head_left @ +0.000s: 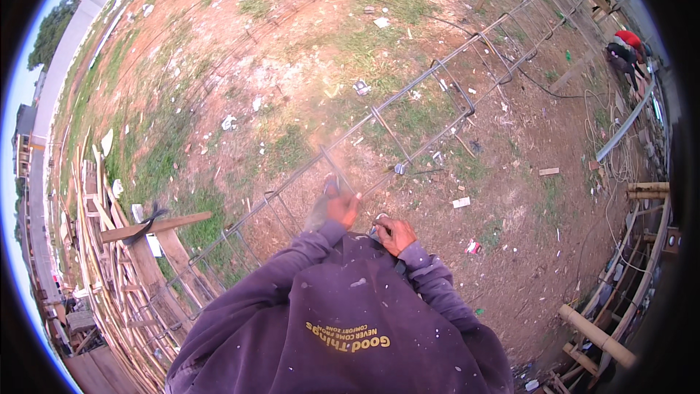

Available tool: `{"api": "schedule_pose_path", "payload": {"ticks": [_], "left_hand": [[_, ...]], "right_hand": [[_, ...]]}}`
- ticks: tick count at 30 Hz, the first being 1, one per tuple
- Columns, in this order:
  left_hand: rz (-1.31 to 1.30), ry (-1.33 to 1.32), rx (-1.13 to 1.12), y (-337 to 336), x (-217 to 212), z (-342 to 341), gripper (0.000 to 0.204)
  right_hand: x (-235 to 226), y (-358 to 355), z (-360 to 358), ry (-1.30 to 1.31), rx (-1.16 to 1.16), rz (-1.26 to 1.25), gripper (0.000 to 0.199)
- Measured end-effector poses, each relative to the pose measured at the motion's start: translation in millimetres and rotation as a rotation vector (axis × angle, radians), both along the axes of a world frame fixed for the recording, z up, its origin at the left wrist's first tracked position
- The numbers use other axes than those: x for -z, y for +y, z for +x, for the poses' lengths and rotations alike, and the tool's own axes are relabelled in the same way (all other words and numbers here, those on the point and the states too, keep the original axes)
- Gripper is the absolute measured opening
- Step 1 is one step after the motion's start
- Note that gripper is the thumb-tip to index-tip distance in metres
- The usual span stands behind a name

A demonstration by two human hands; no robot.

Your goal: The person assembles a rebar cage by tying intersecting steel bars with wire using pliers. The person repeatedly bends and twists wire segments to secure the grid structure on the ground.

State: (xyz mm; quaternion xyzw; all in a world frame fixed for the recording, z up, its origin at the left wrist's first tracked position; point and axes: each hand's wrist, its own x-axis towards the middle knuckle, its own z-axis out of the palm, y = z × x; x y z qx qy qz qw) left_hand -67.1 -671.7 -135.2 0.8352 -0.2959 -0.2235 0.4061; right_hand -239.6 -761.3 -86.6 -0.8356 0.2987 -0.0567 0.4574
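A long cage of thin steel rebar with square stirrups runs diagonally in front of me, from lower left to upper right. My left hand is closed at its near bar, by the lower end of a slanting stirrup; the hand is slightly blurred. Close to my waist, my right hand has its fingers curled in, and what they hold is too hidden to name. A tie with a pale, shiny knot sits on the near bar, just beyond my hands.
Bamboo poles and boards are piled at left, a plank across them. At right lie tangled cord, a metal strip and cut bamboo. Another person bends over at far right. Litter dots the grassy dirt.
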Motion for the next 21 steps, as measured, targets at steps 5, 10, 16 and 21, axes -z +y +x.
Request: {"api": "schedule_pose_path", "payload": {"ticks": [5,10,16,21], "left_hand": [[-0.034,-0.042,0.010,-3.4,-5.1,0.9,0.040],[0.077,0.120,0.031,-2.7,-3.9,5.5,0.038],[0.051,0.105,0.009,0.6,6.2,11.3,0.036],[0.064,0.188,0.036,-1.2,10.7,10.6,0.035]], "right_hand": [[-18.9,-40.4,26.3,0.117,-0.194,-0.318,0.018],[-9.8,-92.6,97.2,0.172,-0.422,-0.595,0.012],[44.4,-82.3,157.2,0.125,-0.589,-0.511,0.010],[69.7,-83.2,161.2,0.621,-0.531,-0.373,0.017]]}}
